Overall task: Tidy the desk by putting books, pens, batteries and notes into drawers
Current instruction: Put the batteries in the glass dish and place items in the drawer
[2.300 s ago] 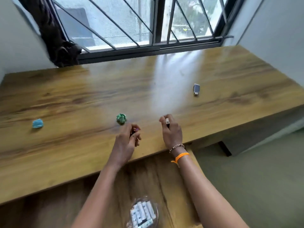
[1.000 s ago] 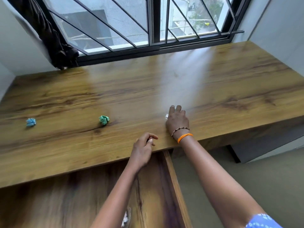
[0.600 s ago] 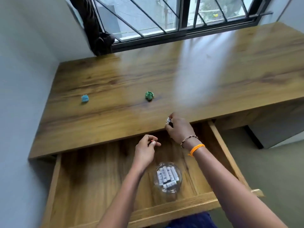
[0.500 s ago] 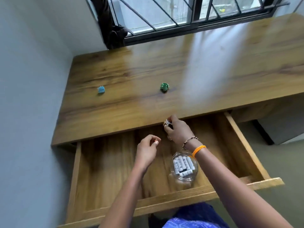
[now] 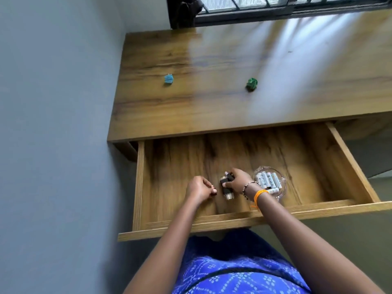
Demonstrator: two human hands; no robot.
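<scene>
Both hands are down in the open wooden drawer (image 5: 350, 158): right hand (image 5: 237, 179) has its grip curled round a few small dark batteries (image 5: 226, 184), left hand (image 5: 199, 188) just beside it, fingers curled, can't tell if it's holding anything. Clear glass bowl of white batteries (image 5: 269, 181) sits just right of the right grip; a crumpled blue note (image 5: 168, 78) and crumpled green note (image 5: 251, 83) lie up on the desk (image 5: 212, 107), well beyond both.

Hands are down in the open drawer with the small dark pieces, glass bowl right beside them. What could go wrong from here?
1. The right hand works close beside the glass bowl of batteries; its wrist could knock the bowl.
2. The right hand's grip on the small dark items looks loose; one may roll away across the drawer.
3. The blue paper ball and green paper ball on the desk may be forgotten.
</scene>
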